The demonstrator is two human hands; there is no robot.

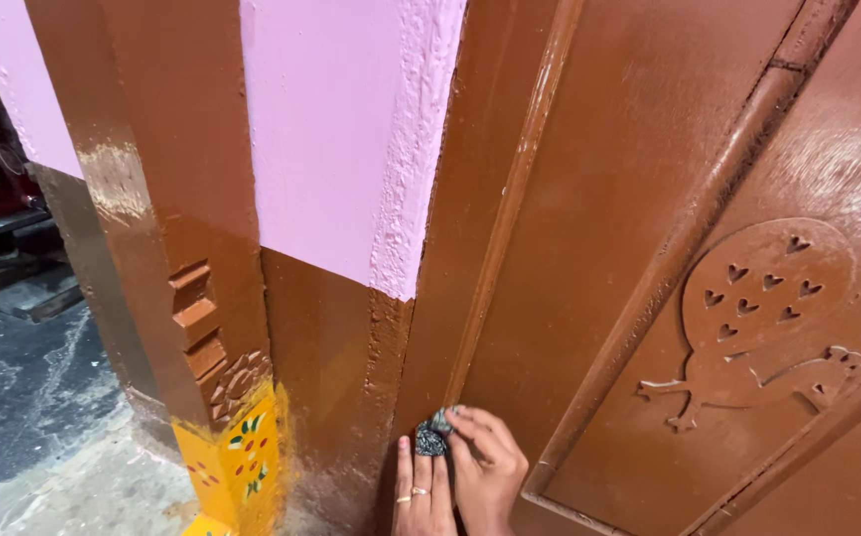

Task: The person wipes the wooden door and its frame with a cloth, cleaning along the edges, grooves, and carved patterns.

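Note:
My right hand [490, 467] pinches a small dark grey scrub pad [430, 439] against the lower edge of a glossy brown door [599, 248], where it meets the brown door frame [450, 298]. Just left of it, my left hand [421, 494] lies flat on the frame with fingers straight and rings on two of them; its fingertips touch the pad from below. A raised bird motif [758, 318] with heart-shaped cut-outs decorates the door panel to the right.
A pink plastered wall [341, 129] runs above a brown painted lower band. To the left stands a carved brown post [182, 199] with a yellow flower-painted base [242, 457]. Grey stone floor [23, 397] and dim clutter lie at far left.

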